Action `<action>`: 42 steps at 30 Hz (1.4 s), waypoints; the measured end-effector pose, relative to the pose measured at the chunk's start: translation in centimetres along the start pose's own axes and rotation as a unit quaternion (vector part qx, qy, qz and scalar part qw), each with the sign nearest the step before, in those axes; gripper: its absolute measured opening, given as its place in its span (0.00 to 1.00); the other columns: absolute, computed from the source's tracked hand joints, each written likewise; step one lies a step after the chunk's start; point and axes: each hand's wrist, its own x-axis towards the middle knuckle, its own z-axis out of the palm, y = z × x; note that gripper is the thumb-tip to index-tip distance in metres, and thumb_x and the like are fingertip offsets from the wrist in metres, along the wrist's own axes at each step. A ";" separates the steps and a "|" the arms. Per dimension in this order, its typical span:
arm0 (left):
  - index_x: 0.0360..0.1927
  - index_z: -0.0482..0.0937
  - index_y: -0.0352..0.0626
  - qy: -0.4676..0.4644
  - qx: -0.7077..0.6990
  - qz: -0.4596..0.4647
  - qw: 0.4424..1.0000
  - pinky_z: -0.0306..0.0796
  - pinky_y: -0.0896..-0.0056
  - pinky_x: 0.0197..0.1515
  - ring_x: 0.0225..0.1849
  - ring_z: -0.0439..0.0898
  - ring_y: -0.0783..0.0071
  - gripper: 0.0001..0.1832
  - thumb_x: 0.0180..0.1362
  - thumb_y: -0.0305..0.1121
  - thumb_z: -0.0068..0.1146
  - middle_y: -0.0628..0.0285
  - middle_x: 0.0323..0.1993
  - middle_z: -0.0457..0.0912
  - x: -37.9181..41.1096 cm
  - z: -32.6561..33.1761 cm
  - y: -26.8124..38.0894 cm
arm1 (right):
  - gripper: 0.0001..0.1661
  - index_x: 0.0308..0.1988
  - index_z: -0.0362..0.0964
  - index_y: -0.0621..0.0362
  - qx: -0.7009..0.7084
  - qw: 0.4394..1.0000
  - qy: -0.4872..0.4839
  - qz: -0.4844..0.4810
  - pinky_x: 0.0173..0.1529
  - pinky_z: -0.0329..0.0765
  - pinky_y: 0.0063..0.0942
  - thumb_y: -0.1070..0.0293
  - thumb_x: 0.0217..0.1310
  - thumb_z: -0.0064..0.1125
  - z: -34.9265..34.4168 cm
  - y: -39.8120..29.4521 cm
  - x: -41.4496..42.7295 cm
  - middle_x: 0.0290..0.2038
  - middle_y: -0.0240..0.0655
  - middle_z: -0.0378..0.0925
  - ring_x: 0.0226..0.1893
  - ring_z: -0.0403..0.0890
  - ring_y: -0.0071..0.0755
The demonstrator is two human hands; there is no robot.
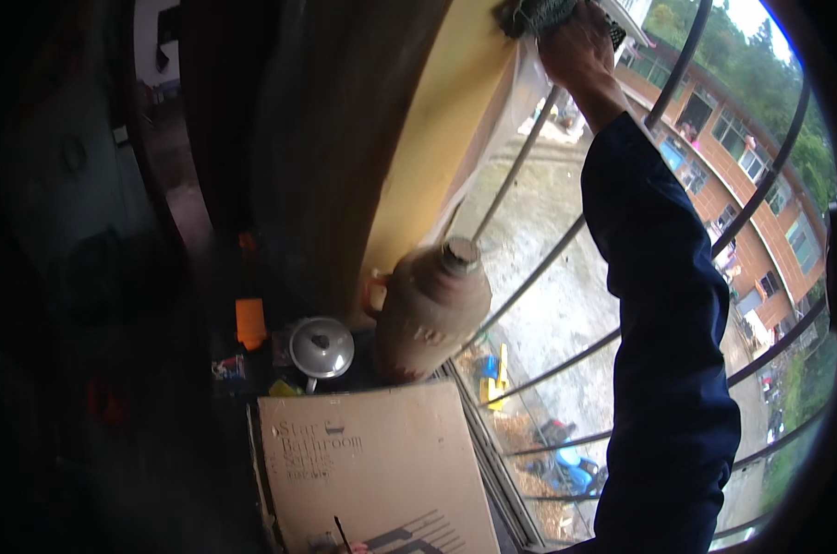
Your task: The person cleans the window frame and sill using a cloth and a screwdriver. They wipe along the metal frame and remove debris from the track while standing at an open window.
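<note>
My right hand (578, 52), at the end of a dark blue sleeve, reaches to the top of the view. It grips a dark green, cloth-like bundle (540, 15) against the upper end of the yellow window-side wall (418, 131). At the bottom edge, only pinkish fingertips of my left hand (357, 547) show, beside a thin dark rod (341, 532) that stands over a printed cardboard box (391, 443). Whether those fingers close on the rod cannot be made out. A brown jug (432, 311) with a stopper stands between the box and the wall.
Curved metal window bars (564, 239) run along the right, with a yard and a brick building (772, 180) outside. Left of the jug are a lidded metal pot (321, 347) and an orange object (250, 322). The window frame (498, 457) borders the box. The left side is very dark.
</note>
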 end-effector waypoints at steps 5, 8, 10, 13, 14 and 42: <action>0.44 0.76 0.38 0.033 0.043 -0.055 0.997 0.74 0.71 0.27 0.22 0.80 0.74 0.08 0.65 0.30 0.52 0.60 0.20 0.80 0.5 -0.1 4.7 | 0.16 0.48 0.79 0.53 -0.016 0.983 -0.183 -0.018 0.63 0.63 0.37 0.69 0.64 0.49 -3.2 -5.5 -4.1 0.49 0.34 0.77 0.54 0.73 0.37; 0.44 0.75 0.37 0.009 0.057 -0.060 0.997 0.74 0.71 0.29 0.23 0.80 0.75 0.08 0.66 0.30 0.52 0.60 0.22 0.81 0.7 -0.5 4.8 | 0.16 0.48 0.79 0.55 0.057 0.964 -0.258 -0.024 0.68 0.59 0.38 0.72 0.61 0.51 -4.2 -7.4 -7.6 0.55 0.35 0.74 0.60 0.69 0.37; 0.44 0.75 0.37 0.029 0.036 -0.056 0.997 0.73 0.72 0.29 0.24 0.80 0.75 0.08 0.67 0.31 0.52 0.60 0.23 0.81 0.7 0.1 4.2 | 0.17 0.47 0.79 0.55 0.078 0.962 -0.253 -0.069 0.68 0.58 0.36 0.74 0.58 0.52 -5.4 -8.6 -10.6 0.55 0.34 0.74 0.61 0.68 0.37; 0.44 0.75 0.36 0.042 0.034 -0.059 0.997 0.73 0.72 0.29 0.25 0.80 0.76 0.09 0.68 0.33 0.53 0.61 0.25 0.80 0.5 0.2 4.6 | 0.19 0.46 0.79 0.56 0.150 0.931 -0.323 -0.079 0.69 0.57 0.36 0.73 0.51 0.55 -6.6 -10.5 -13.6 0.54 0.36 0.74 0.62 0.67 0.39; 0.43 0.75 0.36 0.051 0.045 -0.054 0.996 0.73 0.72 0.29 0.25 0.79 0.76 0.10 0.68 0.33 0.53 0.61 0.25 0.80 0.5 0.4 3.7 | 0.14 0.41 0.79 0.54 0.153 0.935 -0.308 -0.088 0.68 0.58 0.36 0.72 0.52 0.55 -7.2 -11.3 -14.0 0.49 0.35 0.75 0.60 0.68 0.38; 0.41 0.74 0.36 0.054 -0.095 -0.077 0.991 0.71 0.79 0.25 0.19 0.76 0.80 0.11 0.67 0.36 0.54 0.63 0.22 0.78 1.7 0.9 6.8 | 0.21 0.46 0.77 0.65 0.124 0.926 -0.358 0.007 0.72 0.51 0.45 0.70 0.51 0.54 -25.3 -12.2 -29.1 0.60 0.50 0.69 0.67 0.62 0.47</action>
